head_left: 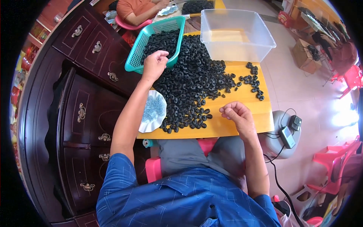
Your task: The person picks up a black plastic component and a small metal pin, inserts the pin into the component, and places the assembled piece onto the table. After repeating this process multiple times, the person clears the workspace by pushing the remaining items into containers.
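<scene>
My left hand (155, 65) is over the near edge of a green perforated basket (132, 56), its fingers curled in. Whatever it may hold is hidden. That basket is partly filled with small black pieces. Beside it spreads a big heap of black oval pieces (189, 81) with holes in them. At the table's near right, my right hand (240, 117) has its thumb and forefinger pressed together; anything between them is too small to make out. Below my left forearm, a white scalloped dish (147, 128) holds many tiny bluish-grey bits.
A clear plastic bin (242, 47) stands at the yellow table's (223, 130) far right. A small group of black pieces (254, 81) lies apart near the right edge. Dark wooden drawers (94, 72) flank the left side. Another person (136, 11) works beyond the basket. Cabled devices (288, 137) rest at the right.
</scene>
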